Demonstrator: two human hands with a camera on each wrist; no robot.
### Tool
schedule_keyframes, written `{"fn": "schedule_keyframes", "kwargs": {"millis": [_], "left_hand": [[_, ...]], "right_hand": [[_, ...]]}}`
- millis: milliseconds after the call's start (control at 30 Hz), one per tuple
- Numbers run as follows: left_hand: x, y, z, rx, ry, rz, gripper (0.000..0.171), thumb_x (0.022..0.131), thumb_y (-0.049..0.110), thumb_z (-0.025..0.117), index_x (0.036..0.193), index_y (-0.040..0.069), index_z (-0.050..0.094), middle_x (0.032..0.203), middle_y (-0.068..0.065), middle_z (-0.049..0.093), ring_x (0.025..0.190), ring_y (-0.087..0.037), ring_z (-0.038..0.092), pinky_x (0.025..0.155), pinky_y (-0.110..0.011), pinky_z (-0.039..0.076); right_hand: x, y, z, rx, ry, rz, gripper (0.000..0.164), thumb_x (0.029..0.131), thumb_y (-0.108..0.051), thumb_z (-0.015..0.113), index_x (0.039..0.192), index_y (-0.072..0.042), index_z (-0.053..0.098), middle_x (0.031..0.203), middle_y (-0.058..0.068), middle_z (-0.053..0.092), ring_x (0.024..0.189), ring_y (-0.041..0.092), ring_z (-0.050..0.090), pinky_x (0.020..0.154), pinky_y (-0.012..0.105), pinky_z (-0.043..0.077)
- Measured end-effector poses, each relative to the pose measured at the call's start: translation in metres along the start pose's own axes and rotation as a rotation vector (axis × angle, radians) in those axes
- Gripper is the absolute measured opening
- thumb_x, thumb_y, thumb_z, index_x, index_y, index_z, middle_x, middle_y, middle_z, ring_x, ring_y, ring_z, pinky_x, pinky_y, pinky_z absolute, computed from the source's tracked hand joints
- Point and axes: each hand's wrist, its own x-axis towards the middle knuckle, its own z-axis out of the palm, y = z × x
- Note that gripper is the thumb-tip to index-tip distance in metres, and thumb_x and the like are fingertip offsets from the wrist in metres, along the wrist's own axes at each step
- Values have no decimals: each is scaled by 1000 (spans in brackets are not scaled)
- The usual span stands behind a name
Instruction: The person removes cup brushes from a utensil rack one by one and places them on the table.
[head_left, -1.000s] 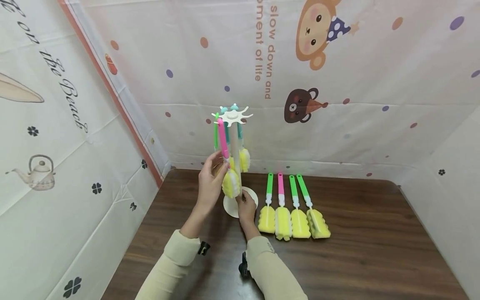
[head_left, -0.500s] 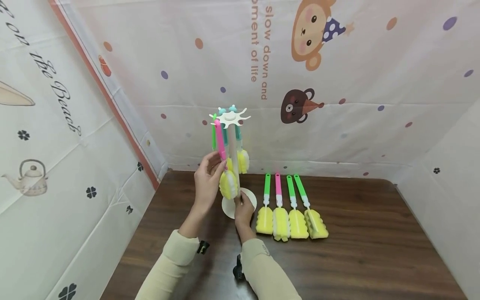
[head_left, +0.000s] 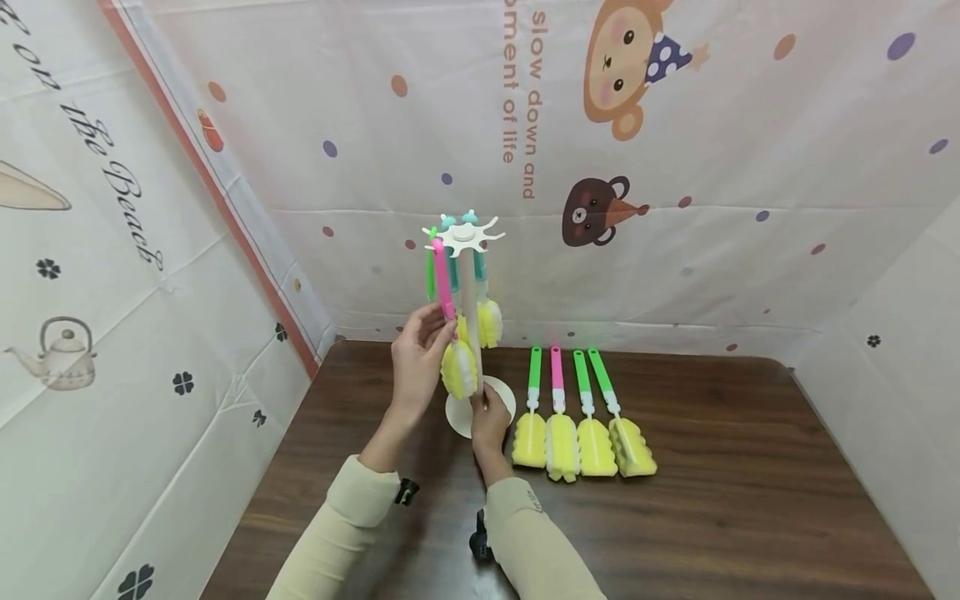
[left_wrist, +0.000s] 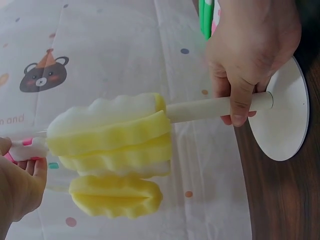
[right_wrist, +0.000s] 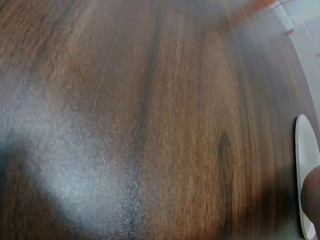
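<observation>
A white stand [head_left: 464, 237] with a ring of hooks on top rises upright from a round base. From one hook on its near left side hangs a pink-handled sponge brush [head_left: 444, 283]. My left hand [head_left: 417, 365] pinches that brush near its neck, just above the yellow and white sponge [left_wrist: 107, 132]. Low on the pole, my right hand [head_left: 490, 423] grips it, with thumb and fingers round it in the left wrist view. A green-handled brush [head_left: 431, 277] and teal-handled brushes [head_left: 481, 268] hang behind, their sponges partly hidden.
Several sponge brushes lie in a row right of the stand, among them a green-handled one [head_left: 531, 440] and a pink-handled one [head_left: 563, 447]. The brown wooden table [head_left: 720, 467] meets printed cloth walls [head_left: 420, 133] at its back and sides.
The camera view shifts slightly. Both hands keep their hold on the pink-handled brush and the pole, and the brush hangs in the same place on the stand.
</observation>
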Motion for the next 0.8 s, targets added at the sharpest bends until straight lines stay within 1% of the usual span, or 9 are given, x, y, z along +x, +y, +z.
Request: {"fn": "schedule_keyframes", "kwargs": {"millis": [167, 300, 400, 567, 700, 800], "left_hand": [[0, 2, 1, 10, 5, -12, 31, 96, -5, 66, 124, -15, 59, 118, -31, 66, 113, -39, 66, 97, -39, 55], [0, 3, 1, 27, 2, 7, 30, 96, -6, 65, 124, -16, 59, 118, -32, 66, 112, -40, 66, 95, -39, 55], [0, 5, 1, 33, 9, 11, 30, 96, -6, 65, 123, -16, 59, 117, -32, 66, 111, -40, 67, 94, -35, 56], [0, 6, 2, 24, 36, -17, 29, 96, -5, 66, 123, -15, 60, 117, -31, 66, 110, -39, 67, 93, -29, 56], [1, 6, 3, 19, 48, -23, 29, 96, -4, 66, 123, -14, 60, 116, -30, 67, 110, -36, 67, 94, -29, 55], [3, -1, 2, 14, 54, -22, 29, 96, -4, 66, 123, -13, 61, 117, -29, 67, 110, -35, 67, 94, -30, 55]], "right_hand": [[-1, -1, -2, 32, 3, 24, 28, 97, -10, 70, 124, -5, 73, 119, 16, 73, 111, 35, 68, 91, 49, 57], [-2, -2, -4, 53, -4, 32, 29, 97, -10, 70, 125, -5, 72, 120, 16, 72, 112, 35, 68, 91, 49, 57], [-2, -2, -5, 57, -16, 43, 29, 97, -11, 70, 126, -6, 72, 121, 16, 72, 113, 34, 67, 92, 48, 56], [-2, -3, -7, 57, -31, 51, 30, 98, -13, 69, 127, -7, 72, 122, 15, 72, 114, 34, 67, 92, 48, 56], [-2, -2, -9, 60, -32, 45, 30, 98, -13, 69, 127, -6, 72, 122, 16, 72, 114, 34, 67, 92, 48, 57], [-2, -2, -9, 61, -29, 37, 30, 98, -13, 69, 126, -5, 72, 122, 16, 71, 114, 35, 67, 91, 49, 57]]}}
